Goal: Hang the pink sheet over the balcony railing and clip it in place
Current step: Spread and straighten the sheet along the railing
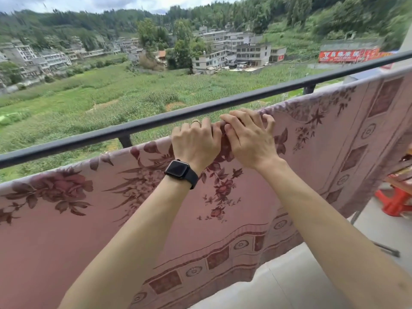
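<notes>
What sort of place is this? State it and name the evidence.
Likely an upper-floor balcony in a rural village: a dark metal railing with the pink sheet hung beside it, green fields below, and concrete buildings under wooded hills.

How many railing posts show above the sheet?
2. One post just left of the left hand, another farther right; more may hide behind the pink sheet.

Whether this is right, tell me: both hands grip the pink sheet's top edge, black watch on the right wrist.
No: the head view shows the black watch on the left wrist. Both the left hand and right hand grip the pink sheet.
</notes>
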`<state>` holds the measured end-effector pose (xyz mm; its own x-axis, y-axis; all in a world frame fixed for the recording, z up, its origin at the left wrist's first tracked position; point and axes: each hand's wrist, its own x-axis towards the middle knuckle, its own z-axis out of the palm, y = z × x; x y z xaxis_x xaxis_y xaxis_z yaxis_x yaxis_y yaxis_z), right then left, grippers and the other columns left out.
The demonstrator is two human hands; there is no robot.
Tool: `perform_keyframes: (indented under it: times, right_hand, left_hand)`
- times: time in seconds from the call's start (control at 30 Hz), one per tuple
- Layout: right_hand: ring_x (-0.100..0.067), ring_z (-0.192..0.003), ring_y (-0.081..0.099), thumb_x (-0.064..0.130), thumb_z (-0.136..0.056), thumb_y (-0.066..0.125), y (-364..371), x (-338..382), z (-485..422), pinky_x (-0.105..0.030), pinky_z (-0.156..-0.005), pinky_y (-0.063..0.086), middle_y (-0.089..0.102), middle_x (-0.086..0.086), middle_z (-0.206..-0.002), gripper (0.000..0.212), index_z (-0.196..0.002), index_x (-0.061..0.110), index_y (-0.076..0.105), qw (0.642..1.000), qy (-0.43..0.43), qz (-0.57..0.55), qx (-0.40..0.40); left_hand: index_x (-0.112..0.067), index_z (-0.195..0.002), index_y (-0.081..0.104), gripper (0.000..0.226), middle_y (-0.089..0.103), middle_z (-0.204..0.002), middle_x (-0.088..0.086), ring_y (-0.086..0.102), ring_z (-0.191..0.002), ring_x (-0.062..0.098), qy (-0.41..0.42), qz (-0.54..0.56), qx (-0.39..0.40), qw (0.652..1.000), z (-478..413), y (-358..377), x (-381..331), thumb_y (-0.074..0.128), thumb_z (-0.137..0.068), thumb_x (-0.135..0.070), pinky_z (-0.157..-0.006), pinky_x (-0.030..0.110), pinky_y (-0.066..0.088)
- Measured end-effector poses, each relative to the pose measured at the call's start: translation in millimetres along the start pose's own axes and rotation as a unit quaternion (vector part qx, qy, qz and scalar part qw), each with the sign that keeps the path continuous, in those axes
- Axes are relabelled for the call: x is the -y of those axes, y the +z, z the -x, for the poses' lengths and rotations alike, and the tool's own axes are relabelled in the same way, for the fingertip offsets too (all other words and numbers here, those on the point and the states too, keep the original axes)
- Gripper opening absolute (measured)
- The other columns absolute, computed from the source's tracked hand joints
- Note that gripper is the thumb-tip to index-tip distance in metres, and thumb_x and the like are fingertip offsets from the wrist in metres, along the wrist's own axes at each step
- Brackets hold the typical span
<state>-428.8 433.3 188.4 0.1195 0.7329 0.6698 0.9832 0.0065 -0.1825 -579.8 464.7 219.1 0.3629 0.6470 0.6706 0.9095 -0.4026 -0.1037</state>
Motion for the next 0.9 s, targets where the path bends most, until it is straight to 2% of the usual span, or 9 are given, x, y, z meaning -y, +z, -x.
perform_keyframes:
  times: [0.13, 0.37, 0.47, 0.6, 0.7, 0.8, 0.9]
  right_hand:
    - [-0.014, -0.132, 0.036, 0.046, -0.102, 0.022, -7, -58, -11, -0.052, -0.109, 0.017, 0.05, 0.012, -0.134, 0.038, -0.128, 0.039, 0.05, 0.999, 0.022, 0.021, 0.011]
    - [-0.019, -0.125, 0.039, 0.049, -0.103, 0.022, -10, -161, -31, -0.054, -0.109, 0.019, 0.052, 0.006, -0.124, 0.04, -0.116, 0.033, 0.056, 0.998, 0.048, 0.037, -0.033]
    - [-0.022, -0.12, 0.042, 0.051, -0.102, 0.02, -11, -189, -34, -0.054, -0.108, 0.02, 0.052, 0.001, -0.12, 0.042, -0.118, 0.031, 0.055, 0.996, 0.067, 0.02, -0.053]
    - [-0.023, -0.117, 0.045, 0.052, -0.102, 0.02, -18, -233, -40, -0.054, -0.106, 0.019, 0.055, 0.002, -0.117, 0.047, -0.118, 0.029, 0.057, 0.998, 0.044, 0.014, -0.049]
    - [-0.022, -0.122, 0.044, 0.053, -0.102, 0.021, -22, -259, -43, -0.056, -0.108, 0.018, 0.053, 0.004, -0.121, 0.044, -0.118, 0.033, 0.056, 0.998, 0.049, 0.005, -0.038]
    - [-0.019, -0.134, 0.036, 0.05, -0.102, 0.024, -23, -270, -43, -0.057, -0.109, 0.016, 0.049, 0.004, -0.136, 0.041, -0.126, 0.035, 0.053, 0.999, 0.039, -0.013, -0.015]
    - [-0.019, -0.146, 0.022, 0.047, -0.1, 0.033, -30, -271, -36, -0.056, -0.114, 0.013, 0.039, 0.003, -0.152, 0.042, -0.138, 0.036, 0.047, 0.999, 0.013, -0.038, 0.01]
  left_hand:
    - [-0.015, -0.071, 0.057, 0.042, 0.064, -0.061, 0.006, 0.055, -0.053, 0.026, -0.002, 0.007, -0.047, 0.999, 1, 12, 3, 0.036, -0.098, -0.04, -0.055, 0.03, 0.038]
    - [-0.014, -0.07, 0.061, 0.039, 0.064, -0.061, 0.006, 0.056, -0.055, 0.028, -0.033, -0.003, -0.069, 0.997, -3, 15, -5, 0.04, -0.096, -0.036, -0.058, 0.029, 0.029]
    - [-0.013, -0.07, 0.061, 0.039, 0.063, -0.059, 0.007, 0.056, -0.055, 0.029, -0.046, 0.002, -0.075, 0.996, -1, 14, -4, 0.039, -0.096, -0.032, -0.058, 0.031, 0.034]
    - [-0.009, -0.072, 0.062, 0.038, 0.059, -0.056, 0.009, 0.055, -0.054, 0.03, -0.07, -0.012, -0.072, 0.995, 1, 12, -9, 0.038, -0.095, -0.029, -0.06, 0.034, 0.036]
    - [-0.007, -0.071, 0.064, 0.043, 0.051, -0.054, 0.008, 0.049, -0.055, 0.028, -0.137, -0.002, -0.07, 0.988, -4, 9, -25, 0.034, -0.092, -0.029, -0.067, 0.039, 0.041]
    - [-0.011, -0.085, 0.066, 0.041, 0.068, -0.078, 0.013, 0.06, -0.078, 0.032, -0.181, -0.023, -0.048, 0.982, -22, 13, -69, 0.034, -0.093, -0.034, -0.082, 0.044, 0.041]
    - [-0.019, -0.102, 0.065, 0.034, 0.071, -0.096, 0.008, 0.061, -0.092, 0.029, -0.113, 0.003, -0.019, 0.993, -49, 28, -145, 0.04, -0.094, -0.041, -0.087, 0.043, 0.041]
